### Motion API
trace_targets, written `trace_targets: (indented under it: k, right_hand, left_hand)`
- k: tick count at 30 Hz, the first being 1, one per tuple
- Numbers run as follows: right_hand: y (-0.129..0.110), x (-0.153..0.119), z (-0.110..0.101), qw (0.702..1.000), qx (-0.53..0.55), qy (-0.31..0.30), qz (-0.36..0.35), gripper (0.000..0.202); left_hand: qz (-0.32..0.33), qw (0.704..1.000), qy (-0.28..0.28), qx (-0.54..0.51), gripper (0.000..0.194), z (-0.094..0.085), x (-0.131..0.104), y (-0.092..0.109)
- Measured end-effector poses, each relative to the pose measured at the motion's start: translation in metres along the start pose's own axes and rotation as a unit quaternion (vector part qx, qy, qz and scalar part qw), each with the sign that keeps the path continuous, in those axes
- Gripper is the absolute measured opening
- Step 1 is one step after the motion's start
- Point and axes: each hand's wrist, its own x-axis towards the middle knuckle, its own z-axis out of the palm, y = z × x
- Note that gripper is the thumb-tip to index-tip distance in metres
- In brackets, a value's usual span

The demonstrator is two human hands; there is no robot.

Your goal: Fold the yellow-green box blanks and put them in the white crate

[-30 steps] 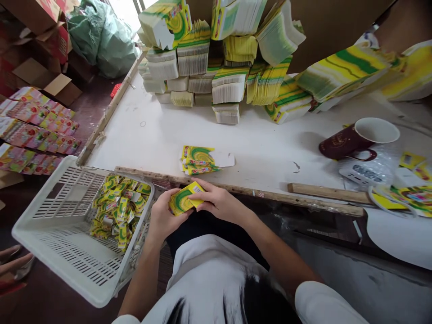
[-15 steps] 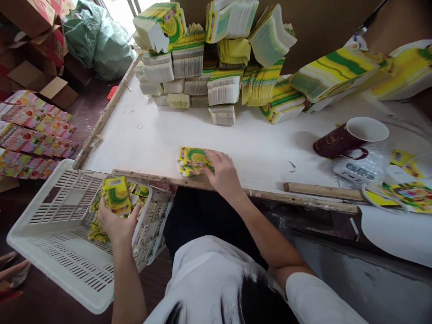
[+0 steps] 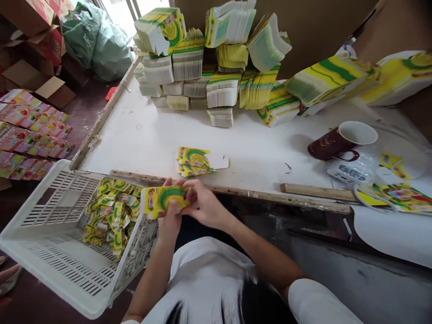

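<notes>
A yellow and green printed carton (image 3: 155,202) is held in front of my body, just off the table's front edge. My left hand (image 3: 170,218) is closed around it from below, with the thumb across its printed face. At the carton's right end, the fingers of my right hand (image 3: 202,204) are bent and pinch it; that end is partly hidden and slightly blurred. On the table just beyond lies a small pile of flat cartons (image 3: 194,157) of the same print, white flaps pointing right.
Left of me stands a white plastic basket (image 3: 64,245) holding many small yellow packs (image 3: 116,213). Stacks of flat cartons (image 3: 222,90) line the table's back. A maroon mug (image 3: 326,146) and a power strip (image 3: 346,173) are on the right. A wooden strip (image 3: 266,196) edges the table.
My left hand has moved right from above the basket to my front. My right hand has left the carton pile, coming down and left to meet it. Both now hold a carton.
</notes>
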Motion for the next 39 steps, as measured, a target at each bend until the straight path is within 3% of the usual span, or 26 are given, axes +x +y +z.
trace_targets:
  k: [3, 7, 10, 15, 18, 21, 24, 26, 28, 30, 32, 34, 36, 39]
  right_hand:
    - [0.001, -0.015, 0.027, 0.989, 0.134, -0.052, 0.030, 0.052]
    - [0.003, -0.016, 0.041, 0.990, 0.117, -0.045, 0.068, 0.064]
    - [0.003, -0.010, 0.033, 0.992, 0.095, -0.006, 0.078, 0.044]
    - [0.005, 0.000, 0.007, 0.999, 0.041, 0.034, 0.012, 0.013]
    - [0.009, 0.002, -0.012, 0.996, -0.025, 0.068, -0.042, 0.016]
    - [0.012, 0.002, -0.030, 0.973, -0.184, 0.077, -0.113, 0.023]
    - [0.009, -0.002, -0.034, 0.941, -0.287, 0.007, -0.179, 0.027]
    - [0.005, -0.006, -0.028, 0.932, -0.279, -0.030, -0.232, 0.024]
    - [0.001, -0.009, -0.020, 0.939, -0.246, 0.019, -0.240, 0.024]
    - [0.000, -0.012, -0.013, 0.957, -0.201, 0.114, -0.176, 0.043]
    - [0.004, -0.012, -0.008, 0.979, -0.123, 0.142, -0.075, 0.063]
    - [0.012, -0.012, -0.003, 0.997, 0.003, 0.079, 0.021, 0.067]
    - [0.021, -0.011, 0.002, 0.985, 0.137, 0.000, 0.100, 0.068]
    - [0.029, -0.011, 0.007, 0.955, 0.249, -0.035, 0.155, 0.081]
  left_hand:
    - [0.039, 0.991, 0.062, -0.111, 0.034, 0.005, 0.007, 0.011]
    - [0.047, 0.989, 0.101, -0.096, 0.052, -0.003, 0.013, 0.013]
    - [0.014, 0.992, 0.114, -0.048, 0.067, -0.011, 0.009, 0.006]
    - [0.044, 0.980, 0.193, 0.006, 0.036, -0.023, 0.002, -0.007]
    - [0.012, 0.992, 0.123, 0.031, 0.034, -0.036, 0.005, 0.001]
    - [0.020, 0.996, 0.022, 0.082, 0.073, -0.052, 0.010, 0.026]
    - [0.034, 0.970, -0.101, 0.217, 0.108, -0.058, 0.011, 0.047]
    - [0.008, 0.931, -0.191, 0.311, 0.109, -0.052, 0.009, 0.049]
    - [-0.018, 0.907, -0.226, 0.355, 0.088, -0.041, 0.004, 0.041]
    - [-0.019, 0.903, -0.214, 0.372, 0.071, -0.031, -0.003, 0.029]
    - [0.022, 0.905, -0.185, 0.382, 0.074, -0.024, -0.010, 0.018]
    - [0.094, 0.902, -0.179, 0.382, 0.078, -0.019, -0.016, 0.010]
    - [0.158, 0.893, -0.184, 0.379, 0.071, -0.016, -0.020, 0.007]
    - [0.161, 0.888, -0.176, 0.392, 0.055, -0.016, -0.020, 0.008]
